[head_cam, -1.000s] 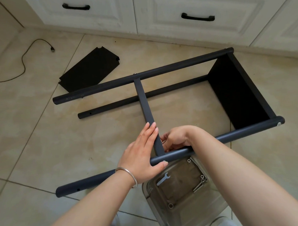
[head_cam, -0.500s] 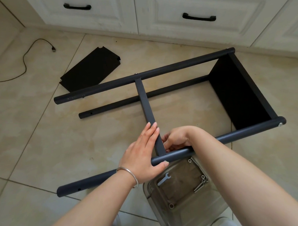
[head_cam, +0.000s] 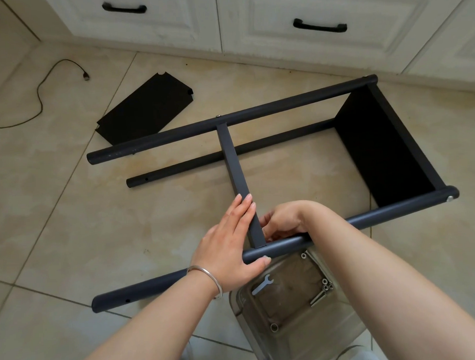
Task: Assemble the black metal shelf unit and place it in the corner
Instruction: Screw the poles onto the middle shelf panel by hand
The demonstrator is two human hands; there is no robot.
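**Camera set-up: single head view**

We have one view only, a wide-angle camera worn on the head, looking forward and steeply down. It sits close above the left hand [head_cam: 228,251] and right hand [head_cam: 284,221], both forearms entering from the bottom edge. The tiled floor [head_cam: 69,228] fills most of the frame; white cabinets [head_cam: 251,21] cross the top. Straight lines bow near the edges. No second view to compare.

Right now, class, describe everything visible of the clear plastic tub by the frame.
The clear plastic tub is transparent and slightly smoky, rectangular with rounded corners, lidless. It sits upright on the tile floor, partly under the near pole and the arms. Loose inside lie a small flat wrench, bolts and washers.
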